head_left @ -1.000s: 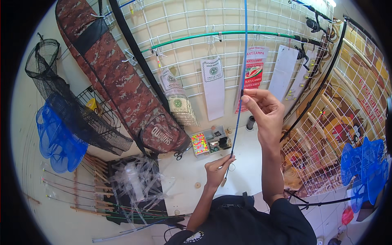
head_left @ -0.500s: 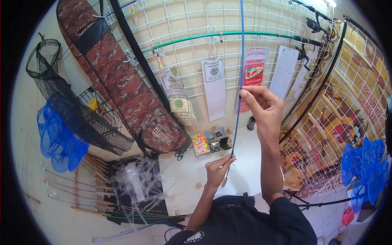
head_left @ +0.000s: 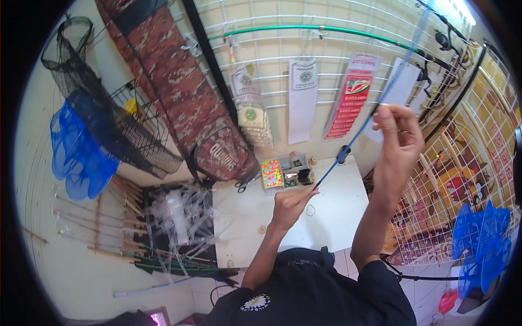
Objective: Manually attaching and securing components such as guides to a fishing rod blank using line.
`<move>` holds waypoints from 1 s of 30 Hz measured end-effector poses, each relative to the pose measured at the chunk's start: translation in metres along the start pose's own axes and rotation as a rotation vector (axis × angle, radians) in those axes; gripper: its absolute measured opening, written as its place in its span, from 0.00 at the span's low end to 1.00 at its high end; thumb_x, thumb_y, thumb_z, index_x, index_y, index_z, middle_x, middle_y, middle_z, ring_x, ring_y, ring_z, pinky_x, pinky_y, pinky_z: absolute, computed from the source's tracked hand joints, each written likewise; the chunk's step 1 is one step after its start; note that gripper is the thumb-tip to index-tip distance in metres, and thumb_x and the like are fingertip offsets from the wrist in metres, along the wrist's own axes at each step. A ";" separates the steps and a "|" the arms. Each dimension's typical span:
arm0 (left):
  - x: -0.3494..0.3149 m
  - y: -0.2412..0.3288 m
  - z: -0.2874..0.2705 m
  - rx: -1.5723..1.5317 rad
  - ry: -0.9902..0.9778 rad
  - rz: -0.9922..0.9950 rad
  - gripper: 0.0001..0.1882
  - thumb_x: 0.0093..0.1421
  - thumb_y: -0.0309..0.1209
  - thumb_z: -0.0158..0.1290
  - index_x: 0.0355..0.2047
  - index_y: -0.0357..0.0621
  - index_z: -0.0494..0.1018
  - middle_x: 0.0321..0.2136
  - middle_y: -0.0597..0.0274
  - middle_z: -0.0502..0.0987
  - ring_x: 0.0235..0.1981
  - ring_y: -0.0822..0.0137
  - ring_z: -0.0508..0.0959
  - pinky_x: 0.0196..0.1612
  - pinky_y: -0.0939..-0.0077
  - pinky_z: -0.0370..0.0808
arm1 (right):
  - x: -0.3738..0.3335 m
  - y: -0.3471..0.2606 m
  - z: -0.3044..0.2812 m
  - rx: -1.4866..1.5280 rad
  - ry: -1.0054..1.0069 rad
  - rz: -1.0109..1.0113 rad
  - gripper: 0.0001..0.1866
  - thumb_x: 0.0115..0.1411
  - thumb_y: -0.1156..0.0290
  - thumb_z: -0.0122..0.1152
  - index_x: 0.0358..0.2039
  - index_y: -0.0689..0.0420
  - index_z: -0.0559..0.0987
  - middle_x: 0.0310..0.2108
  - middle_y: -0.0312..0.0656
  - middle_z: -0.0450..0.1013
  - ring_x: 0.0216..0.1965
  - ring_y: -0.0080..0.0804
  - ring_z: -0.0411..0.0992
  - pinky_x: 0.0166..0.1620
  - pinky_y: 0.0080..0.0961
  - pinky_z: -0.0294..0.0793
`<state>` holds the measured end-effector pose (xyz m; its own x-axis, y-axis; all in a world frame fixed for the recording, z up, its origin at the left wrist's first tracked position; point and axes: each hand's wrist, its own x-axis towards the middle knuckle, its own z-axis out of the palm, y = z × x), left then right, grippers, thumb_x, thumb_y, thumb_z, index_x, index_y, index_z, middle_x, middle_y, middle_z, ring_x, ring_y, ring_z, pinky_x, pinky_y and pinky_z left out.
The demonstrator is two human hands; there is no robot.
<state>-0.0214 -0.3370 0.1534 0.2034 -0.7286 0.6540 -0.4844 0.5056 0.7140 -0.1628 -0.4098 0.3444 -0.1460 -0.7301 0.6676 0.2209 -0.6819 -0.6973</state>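
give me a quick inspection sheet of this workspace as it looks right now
surface: small white table, mostly bare
job's things: thin blue rod, slanting, lower end at left hand, upper part at right hand
clutter: scissors, compartment box of small tackle, small ring
grippers: left hand pinches rod's lower end; right hand pinches it higher up
cables: nothing seen
surroundings: white wire grid wall with hanging packets, green rod, camouflage bag, black net, blue nets

White wire-grid wall [head_left: 261, 65] hung with packets, camouflage bag [head_left: 179, 92], nets; white bench [head_left: 337, 217] below; bright daylight.
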 end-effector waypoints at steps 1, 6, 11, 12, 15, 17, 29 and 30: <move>0.004 0.001 -0.004 0.010 -0.005 0.012 0.10 0.55 0.25 0.61 0.38 0.36 0.81 0.28 0.54 0.82 0.27 0.63 0.83 0.30 0.76 0.78 | 0.001 -0.004 -0.002 0.006 0.006 -0.021 0.05 0.59 0.74 0.64 0.35 0.61 0.79 0.29 0.35 0.76 0.32 0.16 0.73 0.37 0.14 0.70; 0.009 -0.004 -0.034 0.283 -0.041 0.171 0.15 0.54 0.23 0.58 0.43 0.38 0.78 0.34 0.54 0.82 0.34 0.60 0.83 0.36 0.71 0.79 | -0.006 -0.007 -0.012 -0.009 0.032 -0.002 0.06 0.61 0.73 0.62 0.34 0.62 0.77 0.28 0.36 0.73 0.31 0.19 0.70 0.38 0.18 0.68; -0.004 -0.009 -0.062 0.429 -0.006 0.162 0.15 0.51 0.22 0.58 0.42 0.40 0.78 0.36 0.56 0.82 0.35 0.62 0.83 0.36 0.71 0.80 | -0.030 0.009 -0.017 0.039 0.018 0.066 0.05 0.62 0.74 0.59 0.35 0.62 0.75 0.29 0.37 0.73 0.32 0.20 0.70 0.39 0.18 0.68; -0.008 -0.010 -0.068 0.471 0.016 0.156 0.14 0.51 0.22 0.59 0.41 0.40 0.79 0.34 0.56 0.82 0.32 0.61 0.83 0.34 0.71 0.79 | -0.039 0.017 -0.017 0.053 -0.006 0.092 0.05 0.64 0.73 0.57 0.36 0.61 0.74 0.31 0.39 0.73 0.33 0.22 0.70 0.41 0.20 0.70; -0.028 -0.020 -0.080 0.528 -0.026 0.067 0.15 0.51 0.20 0.58 0.40 0.41 0.80 0.32 0.56 0.82 0.30 0.61 0.83 0.32 0.72 0.79 | -0.059 0.036 -0.006 0.115 0.022 0.210 0.07 0.66 0.72 0.54 0.39 0.63 0.71 0.42 0.52 0.76 0.40 0.32 0.75 0.47 0.27 0.74; -0.042 -0.026 -0.085 0.572 -0.050 0.054 0.15 0.50 0.20 0.57 0.40 0.41 0.80 0.32 0.57 0.82 0.30 0.62 0.83 0.32 0.72 0.79 | -0.075 0.050 -0.005 0.337 -0.053 0.327 0.07 0.66 0.73 0.52 0.40 0.62 0.68 0.46 0.56 0.74 0.42 0.41 0.77 0.49 0.32 0.77; -0.067 -0.048 -0.073 0.458 -0.027 -0.011 0.15 0.52 0.21 0.57 0.41 0.41 0.80 0.34 0.55 0.82 0.33 0.60 0.82 0.36 0.72 0.78 | -0.106 0.064 -0.018 0.306 -0.035 0.281 0.06 0.68 0.72 0.49 0.39 0.58 0.63 0.35 0.46 0.69 0.36 0.36 0.74 0.45 0.46 0.79; -0.067 -0.049 -0.072 0.418 -0.030 -0.021 0.15 0.53 0.23 0.58 0.42 0.41 0.79 0.35 0.55 0.82 0.34 0.61 0.82 0.36 0.72 0.78 | -0.106 0.066 -0.022 0.304 -0.002 0.266 0.05 0.68 0.72 0.48 0.39 0.58 0.63 0.35 0.46 0.68 0.36 0.35 0.73 0.45 0.46 0.80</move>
<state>0.0506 -0.2801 0.0927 0.1953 -0.7532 0.6282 -0.7851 0.2638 0.5603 -0.1542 -0.3785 0.2222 -0.0433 -0.8790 0.4749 0.5263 -0.4241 -0.7370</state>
